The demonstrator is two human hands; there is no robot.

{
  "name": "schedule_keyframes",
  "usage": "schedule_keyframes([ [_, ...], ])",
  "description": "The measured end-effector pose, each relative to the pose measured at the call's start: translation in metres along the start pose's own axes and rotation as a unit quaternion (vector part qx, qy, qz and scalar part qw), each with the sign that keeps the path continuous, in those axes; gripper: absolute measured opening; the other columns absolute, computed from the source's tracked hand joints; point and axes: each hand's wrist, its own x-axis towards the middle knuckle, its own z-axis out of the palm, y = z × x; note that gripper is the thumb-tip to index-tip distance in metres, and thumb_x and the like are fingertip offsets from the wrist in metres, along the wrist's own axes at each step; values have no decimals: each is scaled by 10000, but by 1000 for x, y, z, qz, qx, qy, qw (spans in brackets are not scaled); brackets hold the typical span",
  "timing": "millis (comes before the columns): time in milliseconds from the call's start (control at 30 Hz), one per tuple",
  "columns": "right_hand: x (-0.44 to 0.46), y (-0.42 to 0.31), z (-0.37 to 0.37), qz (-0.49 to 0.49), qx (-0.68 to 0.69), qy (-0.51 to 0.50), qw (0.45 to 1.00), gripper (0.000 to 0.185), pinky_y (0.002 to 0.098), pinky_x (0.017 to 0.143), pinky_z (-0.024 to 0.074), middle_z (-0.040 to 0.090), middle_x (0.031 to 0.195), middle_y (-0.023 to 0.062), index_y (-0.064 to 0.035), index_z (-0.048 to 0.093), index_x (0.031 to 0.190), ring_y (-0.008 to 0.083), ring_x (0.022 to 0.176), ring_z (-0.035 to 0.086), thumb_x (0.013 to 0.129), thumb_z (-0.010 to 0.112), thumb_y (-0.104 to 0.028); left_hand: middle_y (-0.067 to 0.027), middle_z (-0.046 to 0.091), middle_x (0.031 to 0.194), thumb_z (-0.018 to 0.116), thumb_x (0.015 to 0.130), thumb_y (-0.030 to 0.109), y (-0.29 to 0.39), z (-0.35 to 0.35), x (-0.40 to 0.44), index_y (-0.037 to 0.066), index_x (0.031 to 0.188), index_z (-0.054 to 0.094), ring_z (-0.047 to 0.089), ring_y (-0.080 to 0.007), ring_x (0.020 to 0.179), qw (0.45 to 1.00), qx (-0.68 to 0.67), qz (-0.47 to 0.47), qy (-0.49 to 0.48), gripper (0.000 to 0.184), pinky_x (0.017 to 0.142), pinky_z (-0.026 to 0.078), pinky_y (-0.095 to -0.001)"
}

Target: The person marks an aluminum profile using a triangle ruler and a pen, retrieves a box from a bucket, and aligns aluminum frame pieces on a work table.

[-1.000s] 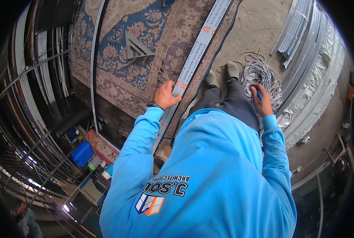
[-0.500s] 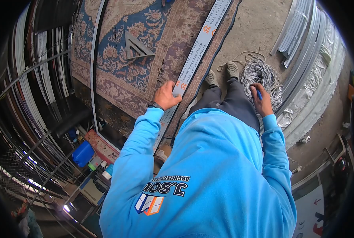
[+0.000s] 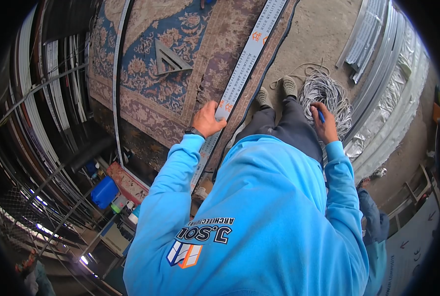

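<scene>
My left hand point(image 3: 209, 120), with a dark watch on its wrist, is closed over a long aluminium profile point(image 3: 239, 81). The profile wears a printed protective film in grey and white with orange marks, and lies along the edge of a patterned carpet point(image 3: 148, 111). Down by my right thigh, my right hand point(image 3: 325, 124) is closed on a blue pen point(image 3: 321, 116), whose lower part the fingers hide. Behind that hand lies a heap of grey-white cord point(image 3: 327, 93) on the floor. A metal set square point(image 3: 169, 63) rests on the carpet, away from both hands.
Another long profile point(image 3: 115, 84) runs along the carpet's left side. Wrapped profiles point(image 3: 377, 106) lie at the right, and racks of long bars point(image 3: 32, 103) fill the left. A blue jerrycan point(image 3: 103, 192) stands lower left. Another person's leg point(image 3: 375, 217) shows at lower right.
Another person has come into view at the lower right, behind my right arm. My hands, the pen and the profile have hardly moved.
</scene>
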Motion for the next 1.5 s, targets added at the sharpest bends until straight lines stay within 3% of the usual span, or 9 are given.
schedule_keyframes([
  [233, -2, -1, 1, -9, 8, 6, 1000, 255, 424, 878, 546, 740, 1030, 228, -51, 667, 1212, 404, 944, 722, 1087, 620, -268, -161, 650, 1061, 806, 789, 310, 0, 2, -2, 48, 1168, 587, 668, -377, 973, 1000, -1, -10, -1, 511, 853, 546, -495],
  [633, -3, -1, 5, 10, 5, -7, 1000, 254, 427, 877, 549, 747, 1040, 238, -48, 673, 1212, 415, 962, 730, 1081, 629, -261, -188, 625, 1286, 820, 766, 284, 4, -6, 6, 36, 1392, 505, 652, -381, 1188, 1000, 20, -2, -13, 743, 996, 552, -486],
  [733, -3, -2, 4, 5, 4, -6, 1000, 257, 429, 877, 550, 747, 1043, 242, -50, 676, 1219, 419, 965, 729, 1081, 629, -263, -207, 593, 1311, 824, 758, 302, 4, -6, 9, 36, 1386, 489, 636, -414, 1177, 1000, 11, 10, -7, 760, 975, 548, -524],
  [1167, -9, -1, 8, 9, -22, -7, 1000, 266, 435, 877, 553, 749, 1034, 243, -65, 683, 1225, 425, 965, 730, 1080, 627, -280, -217, 559, 1360, 833, 735, 320, 34, -19, 61, 10, 1457, 447, 622, -424, 1221, 998, 18, 45, 31, 875, 1007, 538, -532],
  [1267, -10, -1, 12, 9, -19, -11, 1000, 274, 441, 872, 555, 749, 1027, 245, -75, 684, 1232, 426, 958, 731, 1079, 627, -296, -214, 590, 1338, 828, 726, 329, 50, -31, 79, 3, 1444, 464, 624, -388, 1241, 999, 28, 31, 24, 869, 1029, 535, -485],
  [1500, -14, -5, 16, 7, -14, -17, 1000, 271, 442, 880, 557, 750, 1035, 246, -76, 683, 1234, 431, 966, 731, 1081, 623, -292, -205, 584, 1333, 828, 749, 333, 49, -26, 76, 15, 1437, 472, 622, -386, 1239, 999, 20, 13, 33, 837, 1026, 531, -492],
])
